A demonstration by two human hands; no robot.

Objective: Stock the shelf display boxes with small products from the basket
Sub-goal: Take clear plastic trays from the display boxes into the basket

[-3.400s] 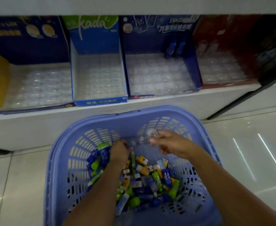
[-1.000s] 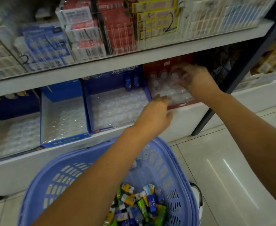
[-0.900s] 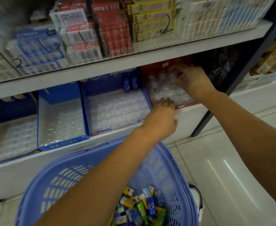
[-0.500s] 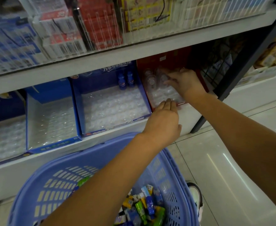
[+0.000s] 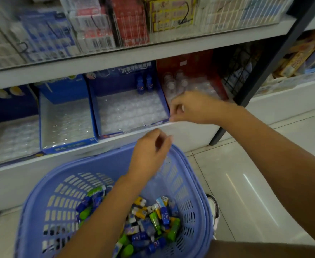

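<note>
A purple plastic basket [image 5: 46, 183] on the floor holds several small colourful products [image 5: 149, 220]. On the low shelf stand open display boxes lined with clear trays. The red box [image 5: 190, 60] has a few clear bottles [image 5: 175, 81] at its back, and the blue box [image 5: 126, 112] beside it has two small blue bottles [image 5: 143, 84]. My right hand [image 5: 194, 107] hovers at the red box's front left corner, fingers curled downward, with nothing visible in it. My left hand [image 5: 149, 153] hangs over the basket's far rim, loosely curled and blurred, holding nothing I can see.
Two more boxes, a blue one [image 5: 67, 116] and a dark blue one [image 5: 9, 135], sit further left on the shelf. The upper shelf [image 5: 153, 51] carries packaged goods behind a clear guard. A black upright post [image 5: 261, 79] stands right of the red box. A shoe [image 5: 213, 207] shows by the basket.
Both hands have pulled back from the red box toward me. The left hand has dropped to the basket rim. The right hand has come out to the box's front corner.
</note>
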